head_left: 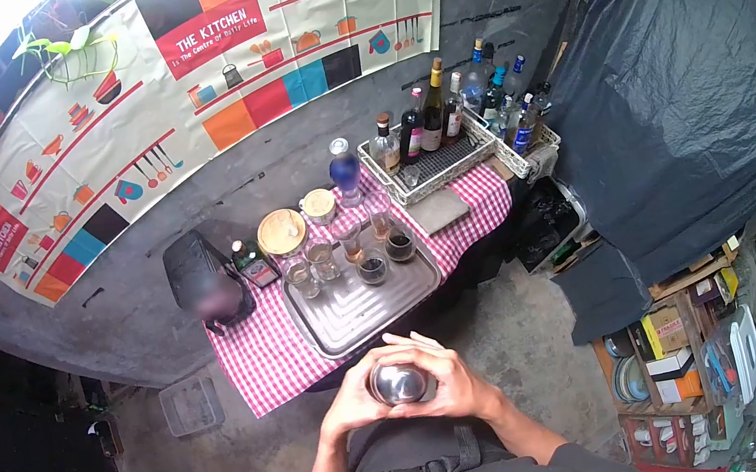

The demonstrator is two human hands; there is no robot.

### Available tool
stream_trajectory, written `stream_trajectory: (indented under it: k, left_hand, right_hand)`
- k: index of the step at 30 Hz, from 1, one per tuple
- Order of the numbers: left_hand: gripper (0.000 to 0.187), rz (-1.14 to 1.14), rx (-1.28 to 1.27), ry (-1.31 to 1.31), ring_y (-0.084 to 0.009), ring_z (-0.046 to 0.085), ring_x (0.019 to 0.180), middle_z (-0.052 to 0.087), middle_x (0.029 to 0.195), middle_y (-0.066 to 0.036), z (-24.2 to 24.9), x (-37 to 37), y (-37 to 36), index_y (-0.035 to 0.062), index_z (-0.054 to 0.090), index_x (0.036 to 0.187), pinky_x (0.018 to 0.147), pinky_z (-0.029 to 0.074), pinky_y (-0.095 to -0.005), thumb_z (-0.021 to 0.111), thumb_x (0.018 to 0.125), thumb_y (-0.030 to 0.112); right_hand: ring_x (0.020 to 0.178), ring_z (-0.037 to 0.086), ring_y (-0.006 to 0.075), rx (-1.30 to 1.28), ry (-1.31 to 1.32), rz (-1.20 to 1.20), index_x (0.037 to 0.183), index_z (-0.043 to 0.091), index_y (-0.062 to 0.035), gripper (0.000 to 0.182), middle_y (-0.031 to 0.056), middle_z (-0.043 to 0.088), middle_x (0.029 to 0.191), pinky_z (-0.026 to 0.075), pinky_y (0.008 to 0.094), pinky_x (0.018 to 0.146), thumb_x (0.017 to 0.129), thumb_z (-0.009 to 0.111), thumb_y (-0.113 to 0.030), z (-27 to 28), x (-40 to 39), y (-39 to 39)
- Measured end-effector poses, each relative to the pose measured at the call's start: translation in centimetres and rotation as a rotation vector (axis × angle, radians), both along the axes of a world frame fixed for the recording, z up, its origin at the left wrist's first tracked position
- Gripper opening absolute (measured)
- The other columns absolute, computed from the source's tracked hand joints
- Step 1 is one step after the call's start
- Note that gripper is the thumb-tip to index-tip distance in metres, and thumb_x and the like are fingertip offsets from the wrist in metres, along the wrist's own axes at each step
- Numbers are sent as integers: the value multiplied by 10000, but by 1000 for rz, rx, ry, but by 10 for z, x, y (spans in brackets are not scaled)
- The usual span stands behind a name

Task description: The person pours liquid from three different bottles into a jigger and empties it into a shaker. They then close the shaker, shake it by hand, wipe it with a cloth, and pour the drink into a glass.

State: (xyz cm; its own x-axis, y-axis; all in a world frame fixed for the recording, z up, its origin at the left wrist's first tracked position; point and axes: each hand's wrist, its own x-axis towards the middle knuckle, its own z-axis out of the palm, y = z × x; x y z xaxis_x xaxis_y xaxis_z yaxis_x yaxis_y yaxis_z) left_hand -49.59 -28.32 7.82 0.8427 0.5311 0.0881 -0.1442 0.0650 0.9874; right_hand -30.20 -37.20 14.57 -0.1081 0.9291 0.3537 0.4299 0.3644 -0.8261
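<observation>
Close to my body I hold a shiny silver cocktail shaker (397, 384) in both hands, its round end facing up toward me. My left hand (358, 395) is closed around its left side. The fingers of my right hand (454, 381) wrap its right side and far edge. Most of its body is hidden by my hands. Just beyond is a metal tray (366, 313) with several glasses, among them two short glasses holding dark contents, one dark glass (371, 267) and another dark glass (399, 246). Tall clear glasses (322, 261) stand behind them.
The tray rests on a red-checked tablecloth (261, 371). Behind it are a blue bottle (345, 171), a wooden-lidded jar (282, 232), a dark bottle (253, 263) and a black container (205, 275). Bottles fill a white basket (443, 175). Crates (657, 379) stand right; a plastic bin (191, 406) sits left.
</observation>
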Motion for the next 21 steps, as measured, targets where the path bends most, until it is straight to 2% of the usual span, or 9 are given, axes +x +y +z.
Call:
stream_trajectory:
  k: [2, 6, 8, 10, 14, 15, 18, 20, 21]
  left_hand:
    - [793, 104, 0, 65, -187, 563, 1263, 608, 1331, -93, 11, -1, -4, 12, 574, 1351, 1107, 444, -366, 951, 672, 172]
    - [869, 83, -26, 80, -185, 546, 1277, 593, 1349, -84, 12, 11, -16, 20, 493, 1438, 1117, 423, -361, 932, 695, 127]
    - [821, 116, -186, -52, -178, 552, 1269, 593, 1345, -90, -2, 10, -17, 19, 507, 1412, 1107, 429, -356, 872, 678, 71]
    - [837, 46, -91, 49, -203, 559, 1266, 585, 1341, -91, -1, 2, -7, 24, 530, 1387, 1124, 429, -384, 930, 680, 226]
    - [916, 120, 0, 110, -194, 565, 1255, 587, 1345, -77, 1, 3, -9, 18, 526, 1396, 1108, 437, -367, 967, 600, 120]
    - [923, 114, -77, 108, -194, 565, 1252, 587, 1345, -78, 4, 8, -13, 19, 514, 1407, 1106, 439, -370, 967, 610, 128]
    - [781, 131, -158, 23, -178, 567, 1233, 607, 1308, -74, 4, 13, -19, 38, 557, 1344, 1095, 440, -358, 944, 670, 120]
    - [792, 98, 41, -11, -183, 568, 1232, 601, 1310, -69, -6, 5, -8, 30, 545, 1355, 1101, 438, -358, 932, 668, 105]
    - [810, 77, -130, 2, -186, 567, 1235, 594, 1324, -68, 3, 3, -9, 20, 537, 1378, 1104, 439, -359, 918, 666, 80]
  right_hand:
    - [1364, 552, 385, 0, 17, -16, 1317, 621, -36, 679, 154, 668, 1331, 365, 560, 1171, 766, 889, -330, -3, 8, -4]
    - [1305, 598, 386, -139, 262, -166, 1293, 634, -20, 654, 183, 685, 1289, 431, 486, 1122, 761, 884, -307, -4, -1, 7]
    - [1332, 580, 367, -16, 47, -81, 1304, 629, -36, 658, 173, 666, 1329, 406, 524, 1141, 770, 881, -327, -3, -4, 6]
    - [1390, 532, 356, -25, 6, 27, 1333, 613, -73, 673, 148, 632, 1393, 354, 615, 1158, 780, 879, -349, -1, -1, -3]
    - [1314, 596, 371, -57, 92, -59, 1307, 626, -48, 673, 163, 678, 1305, 401, 546, 1145, 764, 891, -344, -15, 13, 0]
    - [1331, 586, 368, -94, 118, -90, 1300, 636, -26, 660, 175, 679, 1322, 470, 456, 1107, 745, 906, -260, -10, 11, 5]
    - [1334, 584, 367, -112, 169, -87, 1294, 638, -23, 656, 173, 671, 1335, 453, 467, 1122, 745, 905, -265, -4, -2, 9]
    - [1331, 574, 364, -9, -13, 28, 1321, 620, -61, 651, 176, 645, 1351, 416, 454, 1147, 784, 872, -330, 2, 2, 2]
    - [1323, 581, 362, -2, -4, 26, 1325, 616, -62, 654, 181, 643, 1352, 423, 457, 1142, 786, 871, -331, 1, 5, -1]
